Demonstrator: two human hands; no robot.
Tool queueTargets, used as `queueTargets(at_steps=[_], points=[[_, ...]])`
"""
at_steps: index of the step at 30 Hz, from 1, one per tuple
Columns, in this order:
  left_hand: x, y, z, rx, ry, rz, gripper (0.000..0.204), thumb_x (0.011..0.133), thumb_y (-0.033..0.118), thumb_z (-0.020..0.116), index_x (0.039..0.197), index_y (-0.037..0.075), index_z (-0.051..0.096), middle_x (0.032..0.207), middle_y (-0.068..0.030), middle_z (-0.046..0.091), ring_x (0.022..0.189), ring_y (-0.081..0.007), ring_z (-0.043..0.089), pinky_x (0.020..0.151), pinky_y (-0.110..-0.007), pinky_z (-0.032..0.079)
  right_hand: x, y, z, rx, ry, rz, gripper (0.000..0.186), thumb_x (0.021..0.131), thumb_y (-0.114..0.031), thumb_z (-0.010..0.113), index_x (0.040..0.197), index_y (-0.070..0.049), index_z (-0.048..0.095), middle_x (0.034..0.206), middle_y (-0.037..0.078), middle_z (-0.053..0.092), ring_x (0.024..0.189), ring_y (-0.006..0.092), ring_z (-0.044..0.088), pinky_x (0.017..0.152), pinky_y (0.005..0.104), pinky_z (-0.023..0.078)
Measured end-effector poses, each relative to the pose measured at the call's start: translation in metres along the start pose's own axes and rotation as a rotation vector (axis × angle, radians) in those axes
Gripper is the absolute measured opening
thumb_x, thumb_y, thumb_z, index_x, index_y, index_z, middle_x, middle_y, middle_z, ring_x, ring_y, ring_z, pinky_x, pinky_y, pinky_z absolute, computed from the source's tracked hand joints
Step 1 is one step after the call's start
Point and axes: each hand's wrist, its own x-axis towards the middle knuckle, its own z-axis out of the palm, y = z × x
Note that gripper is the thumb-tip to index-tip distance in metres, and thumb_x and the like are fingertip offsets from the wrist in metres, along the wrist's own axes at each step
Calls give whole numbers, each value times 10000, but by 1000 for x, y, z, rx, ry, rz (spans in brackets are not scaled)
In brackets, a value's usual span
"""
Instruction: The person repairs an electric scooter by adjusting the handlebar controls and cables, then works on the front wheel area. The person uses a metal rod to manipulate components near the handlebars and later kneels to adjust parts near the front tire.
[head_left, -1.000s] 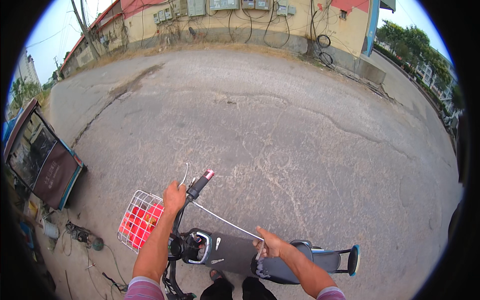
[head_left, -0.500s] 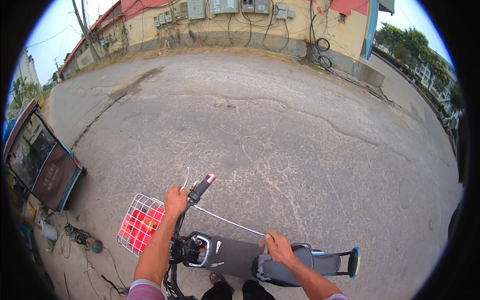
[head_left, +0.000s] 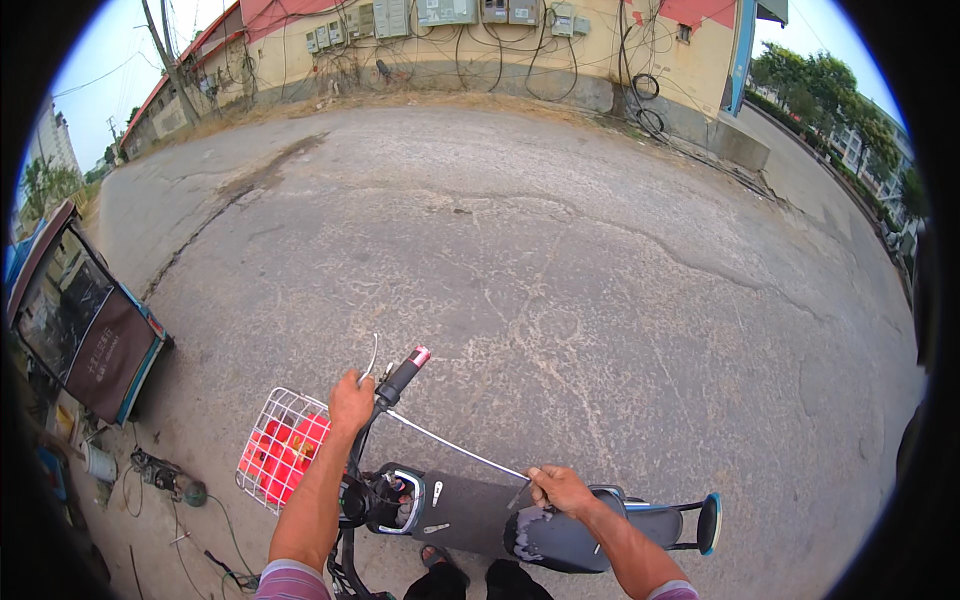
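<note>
Head view: the right hand [head_left: 560, 489] is pinching a cable [head_left: 455, 445].
From that grip the cable is running up and leftward to the handlebar [head_left: 404, 378], just beside the left hand [head_left: 350, 402], and a metal piece [head_left: 518, 495] is poking out below the fingers. The left hand is curling at the foot of the lever [head_left: 375, 352] (whether it is gripping it, I cannot tell). Below the right hand the seat [head_left: 570, 550] is showing; left of the left hand the basket [head_left: 259, 430] is holding red stuff [head_left: 284, 460].
</note>
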Motion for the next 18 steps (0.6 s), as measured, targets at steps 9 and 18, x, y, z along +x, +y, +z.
queueTargets(at_steps=[9,18], points=[[2,-6,3,-3,9,8,389,872,332,584,988,-34,647,933,-311,653,925,-492,625,823,-539,477,2,8,14,-136,100,-22,446,1012,-384,515,958,23,687,703,45,633,574,123,569,522,288,458],[1,-5,1,-3,24,35,383,870,322,583,961,-45,643,914,-321,647,914,-498,624,814,-541,476,-8,-5,35,-146,376,-187,403,975,-212,564,1299,20,504,800,133,710,657,171,668,610,309,545]])
